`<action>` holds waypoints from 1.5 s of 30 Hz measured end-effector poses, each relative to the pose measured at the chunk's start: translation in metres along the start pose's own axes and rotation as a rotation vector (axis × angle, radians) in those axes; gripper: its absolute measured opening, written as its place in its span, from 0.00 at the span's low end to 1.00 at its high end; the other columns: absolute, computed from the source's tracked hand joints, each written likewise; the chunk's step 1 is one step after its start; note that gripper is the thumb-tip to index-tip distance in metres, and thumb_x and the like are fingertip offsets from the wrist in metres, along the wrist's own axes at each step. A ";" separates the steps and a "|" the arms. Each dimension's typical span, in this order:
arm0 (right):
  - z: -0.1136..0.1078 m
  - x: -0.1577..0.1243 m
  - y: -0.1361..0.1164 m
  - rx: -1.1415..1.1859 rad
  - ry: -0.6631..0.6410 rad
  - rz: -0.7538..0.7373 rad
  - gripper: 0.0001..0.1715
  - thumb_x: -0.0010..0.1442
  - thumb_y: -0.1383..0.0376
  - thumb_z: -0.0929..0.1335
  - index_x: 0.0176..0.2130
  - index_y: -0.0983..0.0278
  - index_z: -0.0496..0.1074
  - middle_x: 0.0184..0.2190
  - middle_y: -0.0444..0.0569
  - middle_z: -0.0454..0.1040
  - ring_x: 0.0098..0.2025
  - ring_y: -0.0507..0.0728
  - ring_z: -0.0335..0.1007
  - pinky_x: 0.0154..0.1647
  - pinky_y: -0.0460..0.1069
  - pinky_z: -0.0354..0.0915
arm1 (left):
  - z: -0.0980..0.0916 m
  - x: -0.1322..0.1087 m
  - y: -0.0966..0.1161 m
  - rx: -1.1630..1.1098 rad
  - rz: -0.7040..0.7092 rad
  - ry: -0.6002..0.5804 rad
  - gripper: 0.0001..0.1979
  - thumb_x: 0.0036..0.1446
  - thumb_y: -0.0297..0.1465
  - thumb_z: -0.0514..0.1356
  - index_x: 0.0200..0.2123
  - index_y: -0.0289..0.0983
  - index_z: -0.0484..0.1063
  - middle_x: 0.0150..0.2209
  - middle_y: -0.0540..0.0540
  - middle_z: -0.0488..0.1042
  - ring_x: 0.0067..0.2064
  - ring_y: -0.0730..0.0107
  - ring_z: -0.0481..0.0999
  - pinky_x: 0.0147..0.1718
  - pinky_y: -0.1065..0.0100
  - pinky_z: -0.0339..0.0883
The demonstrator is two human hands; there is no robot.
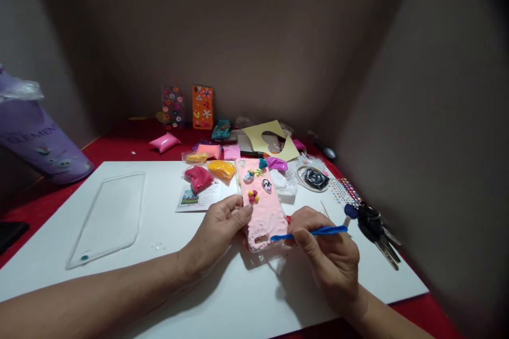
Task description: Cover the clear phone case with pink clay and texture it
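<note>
A phone case (264,214) coated in pale pink clay is tilted up near the middle of the white board. Small clay shapes in teal, yellow, white and red dot its upper half, and an oblong opening shows near its lower end. My left hand (220,228) grips its left edge, thumb on the front. Pinched in my right hand (326,254) is a blue modelling tool (328,230), its tip touching the pink clay beside the opening.
A clear case (107,217) lies on the white board (159,296) at left. Clay packets (199,178) sit behind the pink case. Keys (377,233) and a gem sheet (344,190) are at right. A purple bag (43,137) stands far left; an orange case (202,107) leans behind.
</note>
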State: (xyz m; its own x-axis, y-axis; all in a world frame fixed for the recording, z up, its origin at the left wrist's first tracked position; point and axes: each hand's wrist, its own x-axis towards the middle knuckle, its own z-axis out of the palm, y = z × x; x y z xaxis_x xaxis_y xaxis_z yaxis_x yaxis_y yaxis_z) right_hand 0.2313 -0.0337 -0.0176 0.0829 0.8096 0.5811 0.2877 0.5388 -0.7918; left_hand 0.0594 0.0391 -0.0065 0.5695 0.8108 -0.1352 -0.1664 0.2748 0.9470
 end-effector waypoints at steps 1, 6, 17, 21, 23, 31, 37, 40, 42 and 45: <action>0.000 0.000 0.001 0.012 0.006 0.015 0.07 0.61 0.69 0.63 0.31 0.62 0.67 0.25 0.45 0.67 0.30 0.53 0.64 0.32 0.52 0.60 | 0.000 0.000 0.000 -0.002 0.003 0.004 0.12 0.55 0.38 0.59 0.30 0.35 0.67 0.25 0.50 0.67 0.24 0.75 0.66 0.25 0.71 0.62; 0.001 0.000 0.003 0.043 0.013 0.059 0.07 0.61 0.68 0.63 0.30 0.63 0.67 0.25 0.44 0.67 0.29 0.53 0.63 0.30 0.51 0.59 | -0.001 0.000 0.000 -0.006 0.000 0.009 0.13 0.53 0.38 0.60 0.27 0.35 0.66 0.23 0.51 0.66 0.24 0.75 0.66 0.23 0.72 0.60; 0.001 0.000 0.004 0.028 -0.009 0.066 0.07 0.61 0.68 0.63 0.30 0.63 0.67 0.25 0.44 0.66 0.29 0.53 0.63 0.30 0.51 0.58 | -0.001 0.000 0.000 0.002 -0.006 -0.004 0.13 0.54 0.39 0.59 0.31 0.34 0.67 0.28 0.48 0.70 0.28 0.71 0.69 0.27 0.69 0.62; 0.000 0.000 0.002 0.040 0.004 0.014 0.07 0.61 0.69 0.63 0.31 0.62 0.67 0.25 0.45 0.66 0.29 0.53 0.64 0.31 0.52 0.59 | -0.001 0.001 0.000 -0.003 -0.006 -0.008 0.13 0.54 0.39 0.59 0.33 0.33 0.68 0.29 0.46 0.71 0.28 0.71 0.70 0.28 0.69 0.63; 0.000 0.001 0.001 0.035 -0.007 -0.009 0.07 0.60 0.70 0.63 0.31 0.62 0.67 0.25 0.45 0.66 0.30 0.54 0.63 0.32 0.53 0.59 | 0.000 0.001 0.001 0.012 0.005 -0.004 0.12 0.55 0.39 0.59 0.31 0.34 0.67 0.27 0.49 0.69 0.26 0.73 0.68 0.26 0.70 0.62; -0.002 0.001 -0.003 -0.038 -0.103 -0.111 0.08 0.58 0.74 0.63 0.33 0.63 0.69 0.26 0.46 0.68 0.31 0.54 0.63 0.32 0.54 0.60 | 0.001 0.000 0.003 0.043 0.009 -0.015 0.11 0.57 0.37 0.57 0.30 0.34 0.65 0.24 0.51 0.65 0.24 0.76 0.65 0.25 0.71 0.61; -0.001 0.003 -0.003 -0.095 -0.106 -0.108 0.08 0.57 0.74 0.63 0.33 0.63 0.68 0.26 0.46 0.68 0.31 0.54 0.62 0.32 0.53 0.60 | 0.001 -0.001 0.003 0.070 0.020 -0.024 0.12 0.58 0.38 0.56 0.30 0.34 0.65 0.25 0.51 0.64 0.24 0.76 0.65 0.25 0.71 0.60; -0.001 0.003 -0.004 -0.110 -0.115 -0.112 0.08 0.57 0.74 0.63 0.33 0.63 0.68 0.26 0.46 0.68 0.31 0.54 0.62 0.32 0.53 0.60 | 0.000 0.000 0.002 0.056 0.018 -0.033 0.11 0.58 0.37 0.56 0.31 0.34 0.65 0.25 0.51 0.64 0.25 0.75 0.66 0.27 0.69 0.61; -0.002 0.003 -0.005 -0.118 -0.124 -0.127 0.08 0.57 0.74 0.63 0.33 0.63 0.68 0.26 0.46 0.68 0.30 0.54 0.62 0.32 0.53 0.59 | 0.000 0.001 0.001 0.044 0.011 -0.037 0.11 0.58 0.37 0.55 0.31 0.34 0.65 0.24 0.52 0.64 0.27 0.73 0.67 0.29 0.68 0.62; -0.003 0.003 -0.006 -0.127 -0.134 -0.141 0.07 0.57 0.74 0.63 0.32 0.63 0.68 0.26 0.46 0.68 0.30 0.54 0.62 0.32 0.53 0.59 | -0.001 0.001 0.001 0.049 0.008 -0.039 0.11 0.58 0.37 0.56 0.31 0.34 0.65 0.24 0.51 0.64 0.28 0.72 0.68 0.29 0.68 0.62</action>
State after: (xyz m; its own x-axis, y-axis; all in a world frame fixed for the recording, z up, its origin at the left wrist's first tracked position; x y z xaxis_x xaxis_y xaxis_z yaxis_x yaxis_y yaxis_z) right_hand 0.2324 -0.0356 -0.0103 -0.0917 0.7564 0.6477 0.4063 0.6223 -0.6691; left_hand 0.0596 0.0405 -0.0063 0.5998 0.7916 -0.1168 -0.1323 0.2421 0.9612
